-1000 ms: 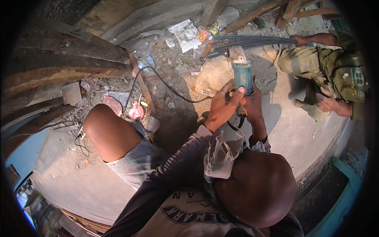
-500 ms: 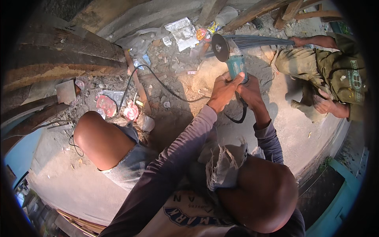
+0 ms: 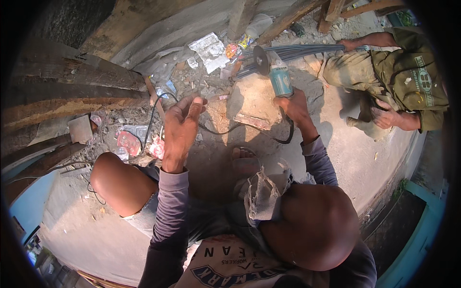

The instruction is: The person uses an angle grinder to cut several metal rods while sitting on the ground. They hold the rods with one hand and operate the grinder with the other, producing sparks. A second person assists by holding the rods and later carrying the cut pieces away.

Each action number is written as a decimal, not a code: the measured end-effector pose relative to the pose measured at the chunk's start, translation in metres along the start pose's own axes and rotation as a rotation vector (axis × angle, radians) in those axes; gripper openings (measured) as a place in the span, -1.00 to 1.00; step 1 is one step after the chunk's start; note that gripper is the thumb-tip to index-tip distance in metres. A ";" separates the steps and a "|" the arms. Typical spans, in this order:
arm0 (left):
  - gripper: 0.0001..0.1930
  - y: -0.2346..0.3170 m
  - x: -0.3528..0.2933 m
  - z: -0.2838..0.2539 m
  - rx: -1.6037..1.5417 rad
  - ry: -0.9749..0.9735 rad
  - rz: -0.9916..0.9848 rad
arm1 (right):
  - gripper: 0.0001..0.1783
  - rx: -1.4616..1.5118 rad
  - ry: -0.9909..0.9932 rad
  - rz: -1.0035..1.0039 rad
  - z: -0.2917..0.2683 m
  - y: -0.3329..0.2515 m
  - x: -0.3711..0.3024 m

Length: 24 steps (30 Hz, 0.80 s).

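Observation:
My right hand [image 3: 294, 106] grips the teal body of an angle grinder [image 3: 279, 79]. Its dark disc [image 3: 261, 59] meets a bundle of thin steel rods [image 3: 307, 49] that lies across the rubble at the top. My left hand [image 3: 182, 128] hangs in the air to the left, apart from the tool, fingers loose and holding nothing. The grinder's black cable [image 3: 269, 137] loops from the tool across the ground behind that hand. A flat stone block [image 3: 252, 103] lies under the grinder.
Another person [image 3: 403, 81] squats at the right, one hand [image 3: 346, 45] on the rods. Weathered timber beams [image 3: 67, 96] fill the left. Litter and wrappers [image 3: 134, 141] cover the rubble. My bare knee [image 3: 117, 182] and foot [image 3: 245, 161] rest on the concrete slab [image 3: 350, 158].
My left hand has let go of the grinder and moved left. My right hand alone has carried the grinder up until its disc reached the rods.

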<state>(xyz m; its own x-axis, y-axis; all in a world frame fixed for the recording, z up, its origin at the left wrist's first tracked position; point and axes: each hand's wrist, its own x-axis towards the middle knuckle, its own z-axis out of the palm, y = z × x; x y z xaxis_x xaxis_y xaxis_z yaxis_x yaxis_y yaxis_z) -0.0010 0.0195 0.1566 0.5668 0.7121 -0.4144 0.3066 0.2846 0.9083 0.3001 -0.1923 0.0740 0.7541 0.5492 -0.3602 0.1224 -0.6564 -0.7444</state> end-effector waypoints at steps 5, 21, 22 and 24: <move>-0.42 0.100 -0.013 -0.068 0.310 -0.025 0.207 | -0.48 -0.013 0.001 -0.098 -0.005 0.020 -0.002; -0.38 0.072 0.023 -0.122 0.705 -0.242 0.133 | -0.41 -0.169 -0.061 -0.065 0.014 0.004 0.000; -0.38 0.076 0.022 -0.121 0.759 -0.234 0.132 | -0.40 -0.172 -0.059 -0.072 0.014 0.006 0.002; -0.39 0.078 0.018 -0.121 0.796 -0.225 0.112 | -0.39 -0.178 -0.059 -0.085 0.012 0.009 0.004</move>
<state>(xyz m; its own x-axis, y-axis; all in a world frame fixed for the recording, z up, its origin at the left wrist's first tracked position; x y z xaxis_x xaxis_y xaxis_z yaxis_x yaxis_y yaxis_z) -0.0592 0.1324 0.2273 0.7396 0.5396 -0.4022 0.6400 -0.3791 0.6683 0.2965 -0.1897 0.0589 0.6980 0.6321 -0.3365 0.3002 -0.6849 -0.6639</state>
